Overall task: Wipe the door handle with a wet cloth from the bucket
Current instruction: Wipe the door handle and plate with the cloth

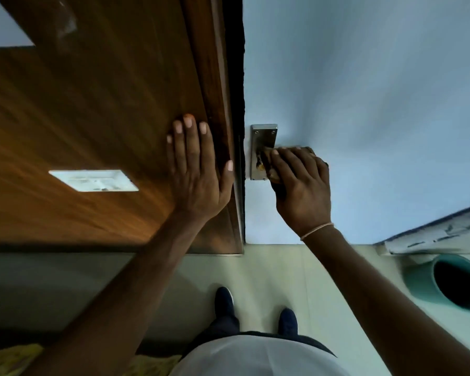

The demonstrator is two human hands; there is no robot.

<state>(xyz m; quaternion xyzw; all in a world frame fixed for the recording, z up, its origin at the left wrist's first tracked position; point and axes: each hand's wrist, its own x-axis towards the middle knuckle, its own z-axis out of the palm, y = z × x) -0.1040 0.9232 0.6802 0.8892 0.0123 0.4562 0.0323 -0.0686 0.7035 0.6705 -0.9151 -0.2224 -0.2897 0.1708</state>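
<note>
A steel door handle plate [263, 137] sits on the pale blue door [364, 104], close to its left edge. My right hand [301, 185] is wrapped around the lever with a brownish cloth [272, 169] pressed between fingers and handle; the lever itself is mostly hidden under the cloth and hand. My left hand [198, 169] lies flat, fingers spread, on the brown wooden panel [92, 118] just left of the door edge. A teal bucket [445, 280] stands on the floor at the lower right, its dark opening facing me.
A white switch plate [92, 180] is mounted on the wooden panel. Pale floor tiles [269, 267] stretch below, with my dark shoes [224, 299] on them. A white ledge with blue markings [432, 237] runs above the bucket. Yellow fabric [11, 359] shows at the bottom left.
</note>
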